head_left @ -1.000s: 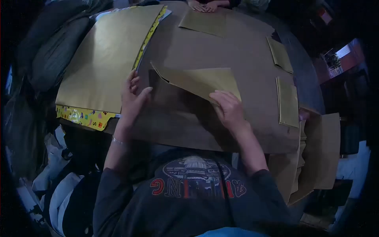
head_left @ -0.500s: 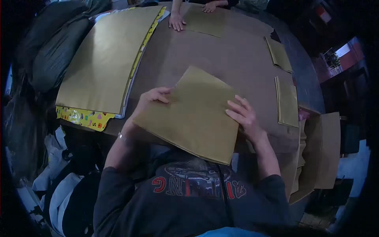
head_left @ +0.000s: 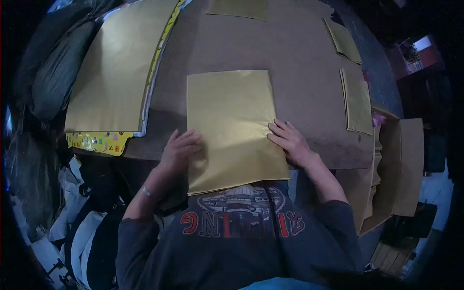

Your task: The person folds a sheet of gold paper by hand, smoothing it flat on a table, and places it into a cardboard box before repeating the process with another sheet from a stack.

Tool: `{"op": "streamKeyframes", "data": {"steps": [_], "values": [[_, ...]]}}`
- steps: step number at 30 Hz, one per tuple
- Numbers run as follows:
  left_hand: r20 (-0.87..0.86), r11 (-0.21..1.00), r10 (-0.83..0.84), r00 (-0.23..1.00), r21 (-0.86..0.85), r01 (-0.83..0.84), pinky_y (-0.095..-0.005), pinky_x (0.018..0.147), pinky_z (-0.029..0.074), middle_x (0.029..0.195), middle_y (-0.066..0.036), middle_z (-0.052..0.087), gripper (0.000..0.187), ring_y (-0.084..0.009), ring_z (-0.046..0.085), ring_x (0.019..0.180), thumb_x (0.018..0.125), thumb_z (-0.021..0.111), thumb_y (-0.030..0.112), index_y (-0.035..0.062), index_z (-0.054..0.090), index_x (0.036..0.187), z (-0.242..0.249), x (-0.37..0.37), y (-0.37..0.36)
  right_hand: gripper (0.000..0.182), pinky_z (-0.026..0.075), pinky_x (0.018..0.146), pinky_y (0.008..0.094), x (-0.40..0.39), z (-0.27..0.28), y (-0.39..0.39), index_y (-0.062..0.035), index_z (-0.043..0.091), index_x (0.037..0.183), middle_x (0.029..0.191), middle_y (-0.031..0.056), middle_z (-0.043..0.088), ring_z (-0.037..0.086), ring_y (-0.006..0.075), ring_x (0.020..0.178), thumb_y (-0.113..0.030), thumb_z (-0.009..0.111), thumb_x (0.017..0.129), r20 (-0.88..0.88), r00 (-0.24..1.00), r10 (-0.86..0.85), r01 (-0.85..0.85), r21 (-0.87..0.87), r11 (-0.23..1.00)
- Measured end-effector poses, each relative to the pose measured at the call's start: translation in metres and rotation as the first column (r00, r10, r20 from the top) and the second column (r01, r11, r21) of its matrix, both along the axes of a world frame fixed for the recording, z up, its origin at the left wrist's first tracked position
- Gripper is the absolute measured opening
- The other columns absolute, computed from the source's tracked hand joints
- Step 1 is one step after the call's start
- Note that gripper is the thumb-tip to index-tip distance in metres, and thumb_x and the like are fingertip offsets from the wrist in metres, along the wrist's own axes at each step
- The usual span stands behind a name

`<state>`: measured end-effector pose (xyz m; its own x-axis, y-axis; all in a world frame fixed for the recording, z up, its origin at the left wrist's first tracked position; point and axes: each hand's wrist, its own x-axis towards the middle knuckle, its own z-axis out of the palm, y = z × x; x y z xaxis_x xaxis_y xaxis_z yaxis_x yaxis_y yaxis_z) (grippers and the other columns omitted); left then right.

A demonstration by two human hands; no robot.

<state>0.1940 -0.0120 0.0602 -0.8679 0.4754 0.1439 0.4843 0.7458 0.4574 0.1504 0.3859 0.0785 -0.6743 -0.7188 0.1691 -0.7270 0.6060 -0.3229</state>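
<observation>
A gold paper sheet (head_left: pixel 232 121) lies flat on the brown table (head_left: pixel 290 63) right in front of me, its near edge hanging over the table edge. My left hand (head_left: pixel 180 151) rests with fingers spread on the sheet's lower left edge. My right hand (head_left: pixel 290 141) presses with spread fingers on its lower right edge. Neither hand grips anything; both lie flat on the paper.
A large stack of gold sheets (head_left: pixel 113 67) over yellow patterned paper (head_left: pixel 99 142) lies at the left. Smaller folded gold pieces (head_left: pixel 357 101) (head_left: pixel 344 41) (head_left: pixel 238 8) sit at the right and far side. An open cardboard box (head_left: pixel 394 169) stands at the right. Dark bags (head_left: pixel 55 72) pile at the left.
The gold sheet, lifted and turned in my hands a moment ago, now lies flat on the table. Both hands moved to its lower edges. The other person's hands have left the view.
</observation>
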Motion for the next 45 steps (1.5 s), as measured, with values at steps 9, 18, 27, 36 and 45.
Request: {"op": "streamKeyframes", "data": {"steps": [9, 18, 27, 36, 45], "values": [[0.236, 0.958, 0.105, 0.966, 0.236, -0.162, -0.0517, 0.116, 0.018, 0.121, -0.001, 0.066, 0.021, -0.0231, 0.050, 0.131, 0.089, 0.055, 0.013, 0.0157, 0.068, 0.104, 0.001, -0.001, -0.004, 0.032, 0.037, 0.107, 0.0558, -0.014, -0.020, 0.006, -0.0097, 0.066, 0.113, 0.130, 0.0122, 0.060, 0.048, 0.0366, 0.130, -0.013, 0.069, 0.082, 0.114, 0.991, -0.077, 0.103, -0.244, 0.964], [0.185, 0.985, 0.082, 0.979, 0.132, -0.108, -0.0539, 0.112, 0.025, 0.122, -0.002, 0.065, 0.020, -0.0248, 0.050, 0.131, 0.087, 0.057, 0.015, 0.0141, 0.066, 0.105, -0.002, -0.004, -0.008, 0.042, 0.026, 0.112, 0.0606, -0.017, -0.014, -0.007, -0.0117, 0.058, 0.125, 0.144, 0.0109, 0.047, 0.032, 0.0387, 0.140, -0.019, 0.068, 0.085, 0.111, 0.963, -0.244, 0.265, -0.243, 0.933], [-0.060, 0.997, 0.072, 0.996, -0.019, -0.073, -0.0603, 0.109, 0.028, 0.128, -0.003, 0.061, 0.034, -0.0326, 0.050, 0.128, 0.077, 0.069, 0.008, 0.0158, 0.067, 0.110, 0.010, -0.019, -0.003, 0.034, 0.026, 0.112, 0.0598, -0.024, -0.032, 0.006, -0.0151, 0.065, 0.114, 0.127, 0.0073, 0.063, 0.047, 0.0320, 0.132, -0.014, 0.073, 0.081, 0.193, 0.978, -0.081, 0.133, -0.274, 0.952], [-0.031, 0.967, 0.172, 0.985, 0.194, -0.163, -0.0463, 0.088, 0.044, 0.096, -0.010, 0.068, 0.013, -0.0333, 0.062, 0.099, 0.079, 0.068, 0.018, 0.0107, 0.069, 0.090, -0.006, -0.039, 0.002, 0.017, 0.039, 0.102, 0.0486, -0.026, -0.032, -0.003, -0.0046, 0.067, 0.100, 0.098, 0.0116, 0.068, 0.062, 0.0294, 0.101, -0.010, 0.069, 0.084, 0.127, 0.946, -0.297, 0.323, -0.409, 0.854], [0.080, 0.856, 0.443, 0.893, 0.257, -0.448, -0.0410, 0.067, 0.049, 0.078, -0.010, 0.063, 0.035, -0.0295, 0.062, 0.073, 0.076, 0.073, 0.010, 0.0047, 0.061, 0.108, 0.004, -0.043, 0.022, 0.034, 0.036, 0.100, 0.0493, -0.029, -0.031, -0.030, -0.0027, 0.059, 0.120, 0.078, 0.0079, 0.060, 0.058, 0.0286, 0.082, -0.017, 0.059, 0.089, 0.146, 0.819, -0.555, 0.564, -0.386, 0.730]]}}
